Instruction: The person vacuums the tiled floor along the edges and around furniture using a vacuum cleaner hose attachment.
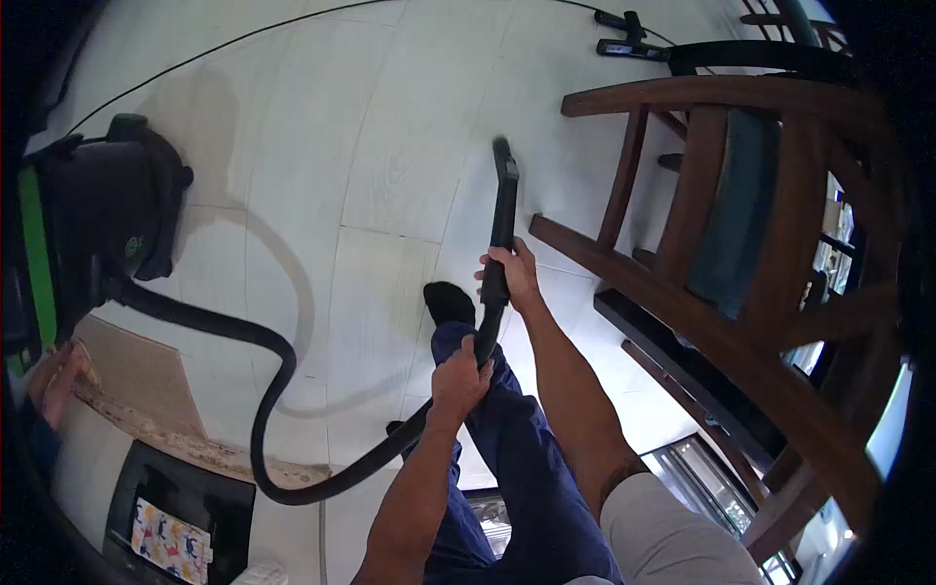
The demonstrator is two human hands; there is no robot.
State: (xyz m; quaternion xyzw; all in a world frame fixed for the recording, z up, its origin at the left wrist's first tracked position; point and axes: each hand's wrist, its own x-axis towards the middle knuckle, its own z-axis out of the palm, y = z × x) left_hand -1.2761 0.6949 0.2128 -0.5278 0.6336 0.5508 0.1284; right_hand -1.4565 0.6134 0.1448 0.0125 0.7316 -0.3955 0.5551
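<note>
My left hand is closed around the black vacuum hose, close to where it joins the handle. Further up, my right hand wraps round the black vacuum wand. The wand's narrow, angled tip points away from me over the pale floor; whether it touches the floor I cannot tell. From my hands the hose curves left to a black vacuum cleaner with a green band. My foot in a dark sock stands just left of the wand.
Wooden chairs with a dark cushion crowd the right side. A black floor nozzle lies at the top right. Another person's hand is at the left edge, by a brown board. A thin cable crosses the floor.
</note>
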